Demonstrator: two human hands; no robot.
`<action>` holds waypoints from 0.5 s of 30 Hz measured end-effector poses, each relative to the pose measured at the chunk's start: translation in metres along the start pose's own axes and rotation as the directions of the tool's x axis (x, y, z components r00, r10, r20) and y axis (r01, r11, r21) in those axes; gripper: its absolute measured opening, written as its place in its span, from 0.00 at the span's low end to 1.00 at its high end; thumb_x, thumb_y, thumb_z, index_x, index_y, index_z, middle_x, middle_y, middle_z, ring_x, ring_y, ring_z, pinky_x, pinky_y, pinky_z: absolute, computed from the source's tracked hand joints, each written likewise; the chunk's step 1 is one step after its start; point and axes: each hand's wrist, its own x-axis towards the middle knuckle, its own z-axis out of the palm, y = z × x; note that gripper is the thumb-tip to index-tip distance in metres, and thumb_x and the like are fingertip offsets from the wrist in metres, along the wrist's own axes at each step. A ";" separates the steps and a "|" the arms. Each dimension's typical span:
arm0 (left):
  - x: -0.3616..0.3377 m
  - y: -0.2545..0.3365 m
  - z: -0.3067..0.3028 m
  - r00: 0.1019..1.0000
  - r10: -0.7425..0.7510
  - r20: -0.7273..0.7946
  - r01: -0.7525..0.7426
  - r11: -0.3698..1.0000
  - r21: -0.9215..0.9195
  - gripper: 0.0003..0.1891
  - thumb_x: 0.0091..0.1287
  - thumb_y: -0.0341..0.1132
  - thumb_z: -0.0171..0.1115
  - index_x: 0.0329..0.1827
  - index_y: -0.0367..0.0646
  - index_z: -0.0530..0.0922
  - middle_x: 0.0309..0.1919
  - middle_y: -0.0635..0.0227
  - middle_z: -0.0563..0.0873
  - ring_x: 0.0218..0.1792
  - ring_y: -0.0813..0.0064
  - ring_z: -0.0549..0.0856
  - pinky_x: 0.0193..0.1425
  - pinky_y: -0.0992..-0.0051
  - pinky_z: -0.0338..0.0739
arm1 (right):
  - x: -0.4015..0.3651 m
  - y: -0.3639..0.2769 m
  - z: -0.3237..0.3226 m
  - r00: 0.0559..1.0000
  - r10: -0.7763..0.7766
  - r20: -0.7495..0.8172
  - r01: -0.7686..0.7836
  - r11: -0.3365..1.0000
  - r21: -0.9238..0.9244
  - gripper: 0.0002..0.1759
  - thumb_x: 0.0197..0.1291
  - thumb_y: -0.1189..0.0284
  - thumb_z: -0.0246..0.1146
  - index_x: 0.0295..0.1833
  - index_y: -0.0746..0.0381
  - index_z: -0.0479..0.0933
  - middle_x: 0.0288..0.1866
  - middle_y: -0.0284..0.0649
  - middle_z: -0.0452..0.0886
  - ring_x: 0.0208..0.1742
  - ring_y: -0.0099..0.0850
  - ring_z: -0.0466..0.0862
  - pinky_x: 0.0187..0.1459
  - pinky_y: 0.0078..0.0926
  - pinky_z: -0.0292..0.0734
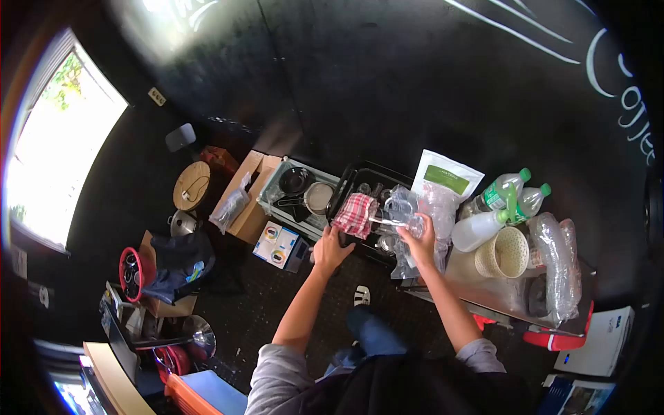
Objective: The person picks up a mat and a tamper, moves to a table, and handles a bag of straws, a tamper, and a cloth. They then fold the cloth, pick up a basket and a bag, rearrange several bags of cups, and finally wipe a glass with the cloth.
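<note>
My left hand [330,251] is closed on the near left corner of a black tray [337,198], its thumb pointing right. My right hand [420,243] grips a clear container [409,224], perhaps a jug, over the right part of the tray; its exact shape is hard to make out. Between my hands a red-and-white checked cloth [355,215] lies bunched up in the tray. Small glass and metal items partly show around it. Just behind my right hand stands a white pouch with a green label [446,176].
Left of the tray is a grey crate [273,196] with dark pans, beside a cardboard box [250,220]. On the right stand green-capped bottles [499,191], a white spray bottle [477,230], a woven basket [502,253] and stacked plastic cups [553,266]. A blue-and-orange chair [207,391] is lower left.
</note>
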 end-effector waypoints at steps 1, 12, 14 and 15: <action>0.017 -0.002 0.011 0.999 0.010 0.048 -0.012 0.999 0.037 0.31 0.42 0.49 0.72 0.45 0.42 0.71 0.43 0.58 0.75 0.40 0.57 0.81 0.39 0.64 0.78 | 0.011 0.007 0.001 1.000 -0.026 -0.015 0.024 0.995 -0.100 0.29 0.43 0.71 0.73 0.50 0.62 0.67 0.44 0.40 0.73 0.42 0.27 0.77 0.43 0.25 0.73; 0.091 -0.013 0.091 0.948 -0.098 0.303 0.034 0.977 0.210 0.39 0.44 0.44 0.73 0.62 0.50 0.65 0.57 0.57 0.68 0.46 0.58 0.81 0.42 0.64 0.79 | 0.044 0.015 0.007 0.990 -0.133 0.042 0.139 0.904 -0.404 0.30 0.40 0.68 0.74 0.50 0.64 0.69 0.48 0.43 0.74 0.53 0.37 0.74 0.57 0.31 0.65; 0.095 -0.027 0.091 0.978 -0.008 0.208 -0.017 0.992 0.122 0.22 0.52 0.39 0.67 0.50 0.48 0.73 0.50 0.57 0.76 0.41 0.54 0.82 0.41 0.61 0.79 | 0.045 0.016 0.006 0.987 -0.142 0.074 0.160 0.889 -0.429 0.30 0.40 0.68 0.74 0.50 0.64 0.69 0.48 0.43 0.74 0.52 0.37 0.74 0.56 0.32 0.66; 0.099 -0.032 0.089 0.982 0.017 0.187 -0.033 0.996 0.086 0.17 0.54 0.38 0.65 0.46 0.46 0.75 0.47 0.57 0.79 0.39 0.52 0.83 0.40 0.60 0.78 | 0.045 0.015 0.007 0.979 -0.164 0.117 0.200 0.872 -0.448 0.30 0.40 0.69 0.74 0.50 0.64 0.69 0.47 0.44 0.74 0.52 0.38 0.74 0.55 0.32 0.66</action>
